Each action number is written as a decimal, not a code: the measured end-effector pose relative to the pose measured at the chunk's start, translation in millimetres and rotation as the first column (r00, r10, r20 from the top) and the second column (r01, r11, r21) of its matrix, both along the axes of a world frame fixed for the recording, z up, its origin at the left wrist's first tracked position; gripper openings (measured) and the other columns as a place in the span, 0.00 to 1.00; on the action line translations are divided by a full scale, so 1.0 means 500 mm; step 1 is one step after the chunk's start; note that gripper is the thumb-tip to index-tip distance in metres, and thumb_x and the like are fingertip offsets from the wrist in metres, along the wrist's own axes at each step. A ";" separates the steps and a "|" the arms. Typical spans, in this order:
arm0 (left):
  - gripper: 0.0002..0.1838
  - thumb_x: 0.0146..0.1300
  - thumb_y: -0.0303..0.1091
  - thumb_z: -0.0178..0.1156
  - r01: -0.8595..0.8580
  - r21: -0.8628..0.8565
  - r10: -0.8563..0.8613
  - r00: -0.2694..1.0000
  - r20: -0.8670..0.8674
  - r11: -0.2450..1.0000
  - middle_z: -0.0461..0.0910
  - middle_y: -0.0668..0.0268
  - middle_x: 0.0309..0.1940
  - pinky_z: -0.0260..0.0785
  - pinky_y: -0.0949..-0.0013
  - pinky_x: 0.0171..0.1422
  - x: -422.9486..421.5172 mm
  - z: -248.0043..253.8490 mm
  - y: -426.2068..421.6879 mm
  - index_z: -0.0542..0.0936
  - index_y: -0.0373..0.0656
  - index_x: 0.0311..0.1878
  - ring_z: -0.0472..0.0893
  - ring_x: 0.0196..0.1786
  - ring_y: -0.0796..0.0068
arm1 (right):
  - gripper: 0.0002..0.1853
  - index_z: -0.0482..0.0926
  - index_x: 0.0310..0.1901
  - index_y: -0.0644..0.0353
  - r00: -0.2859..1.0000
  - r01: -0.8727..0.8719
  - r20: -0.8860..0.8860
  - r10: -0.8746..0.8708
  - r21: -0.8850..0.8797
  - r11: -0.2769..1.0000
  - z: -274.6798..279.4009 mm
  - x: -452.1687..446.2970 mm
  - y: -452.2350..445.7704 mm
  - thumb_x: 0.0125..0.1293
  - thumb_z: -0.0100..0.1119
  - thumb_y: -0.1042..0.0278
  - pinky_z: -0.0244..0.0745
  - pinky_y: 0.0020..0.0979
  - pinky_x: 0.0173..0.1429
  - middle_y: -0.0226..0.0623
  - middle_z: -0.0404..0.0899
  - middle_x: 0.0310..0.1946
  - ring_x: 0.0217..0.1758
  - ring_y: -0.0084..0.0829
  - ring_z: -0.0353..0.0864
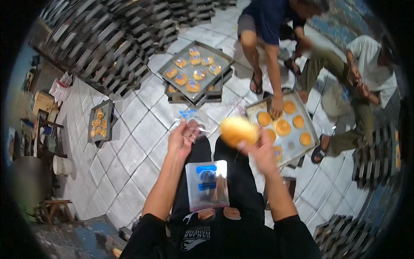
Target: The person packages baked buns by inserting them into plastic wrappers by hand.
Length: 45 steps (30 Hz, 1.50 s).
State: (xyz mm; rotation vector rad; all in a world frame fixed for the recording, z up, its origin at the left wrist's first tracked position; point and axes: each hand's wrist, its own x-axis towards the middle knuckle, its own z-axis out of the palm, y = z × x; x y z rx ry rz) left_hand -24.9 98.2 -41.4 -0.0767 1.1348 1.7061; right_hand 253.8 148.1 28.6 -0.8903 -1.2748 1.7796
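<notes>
The left hand [183, 137] holds a clear bag [194, 118], the right hand [261, 151] a bun [237, 131].
The bun, blurred, is near the bag but outside it. A pack [207, 185] of clear, blue-printed bags lies on the person's lap [237, 177]. Ahead on the tiled floor [129, 159], the centre tray [219, 57] of wrapped buns rests on other trays; the left tray [111, 118] also carries buns. A co-worker's hand [277, 105] reaches down among buns on the right tray [291, 144]; another person [368, 69] sits beside it. Dark racks [95, 39] stand at upper left.
</notes>
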 end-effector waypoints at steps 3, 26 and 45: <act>0.11 0.73 0.37 0.62 0.024 0.092 -0.028 0.999 0.040 0.996 0.84 0.54 0.41 0.83 0.54 0.49 0.031 0.002 0.007 0.75 0.39 0.42 0.87 0.45 0.59 | 0.25 0.77 0.53 0.64 0.960 -0.179 0.265 -0.086 0.823 0.539 0.028 -0.064 -0.086 0.50 0.70 0.81 0.78 0.39 0.63 0.46 0.78 0.52 0.60 0.48 0.80; 0.25 0.80 0.50 0.46 -0.056 0.472 0.055 0.998 0.016 0.880 0.79 0.59 0.62 0.66 0.58 0.74 0.083 0.065 -0.093 0.73 0.41 0.66 0.77 0.66 0.62 | 0.28 0.70 0.68 0.60 0.723 -0.568 0.629 -0.285 0.777 0.271 -0.022 -0.271 -0.092 0.65 0.57 0.71 0.50 0.62 0.79 0.44 0.77 0.61 0.70 0.44 0.73; 0.35 0.78 0.61 0.40 -0.003 0.439 -0.090 0.977 0.192 0.898 0.73 0.49 0.67 0.68 0.40 0.72 -0.020 0.050 -0.145 0.69 0.37 0.70 0.75 0.66 0.46 | 0.09 0.78 0.44 0.64 0.914 -0.384 0.175 0.365 0.662 0.644 0.027 -0.220 -0.140 0.67 0.64 0.69 0.75 0.32 0.42 0.33 0.79 0.36 0.37 0.25 0.79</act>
